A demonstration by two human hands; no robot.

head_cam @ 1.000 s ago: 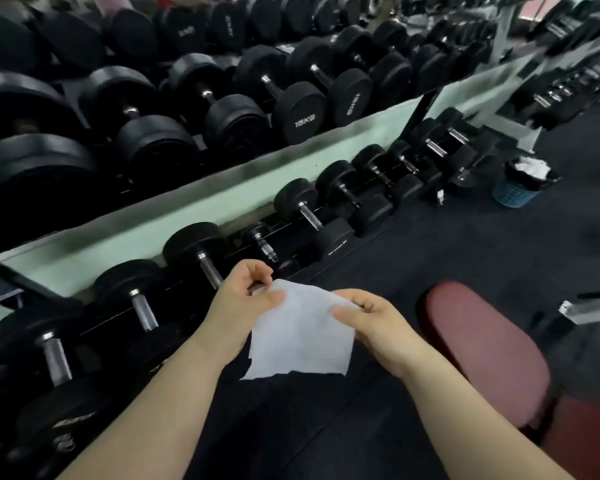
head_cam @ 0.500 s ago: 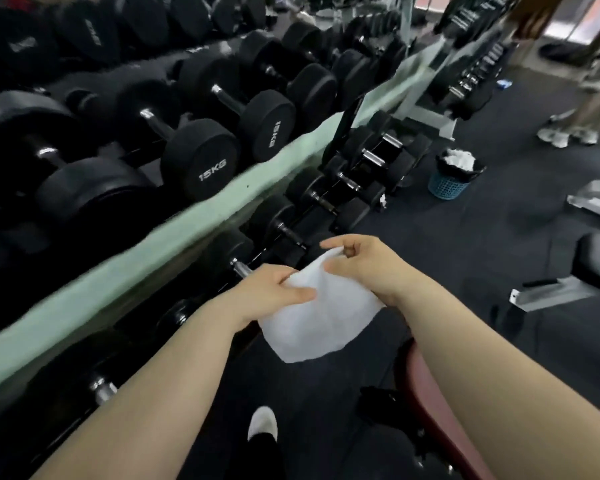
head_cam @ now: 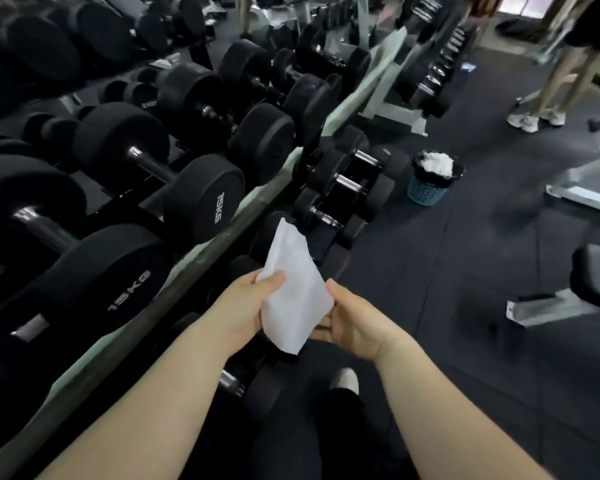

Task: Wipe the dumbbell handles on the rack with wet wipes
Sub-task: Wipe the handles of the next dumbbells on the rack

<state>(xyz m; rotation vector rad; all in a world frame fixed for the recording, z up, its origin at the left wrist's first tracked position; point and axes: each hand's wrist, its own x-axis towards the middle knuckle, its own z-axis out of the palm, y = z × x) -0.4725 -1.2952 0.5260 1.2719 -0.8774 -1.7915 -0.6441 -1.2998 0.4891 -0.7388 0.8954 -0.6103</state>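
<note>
A white wet wipe (head_cam: 293, 289) stands folded lengthwise between my hands, in front of the rack. My left hand (head_cam: 243, 310) grips its left edge with the thumb on top. My right hand (head_cam: 352, 323) pinches its right edge, thumb on top and fingers beneath the sheet. To my left the pale green rack (head_cam: 201, 252) carries black dumbbells on two tiers. A 15KG dumbbell with a steel handle (head_cam: 151, 166) lies on the upper tier. Smaller dumbbells with chrome handles (head_cam: 347, 183) sit on the lower tier just beyond the wipe.
A blue basket lined in black (head_cam: 430, 183) holds crumpled white wipes on the dark floor. Another person's legs (head_cam: 551, 95) stand at the far right. Bench frames (head_cam: 568, 306) lie to the right. My shoe (head_cam: 343, 379) shows below my hands.
The view has swung right along the rack. The wipe, spread flat a second ago, is now folded narrower and upright, and my hands have come closer together on it.
</note>
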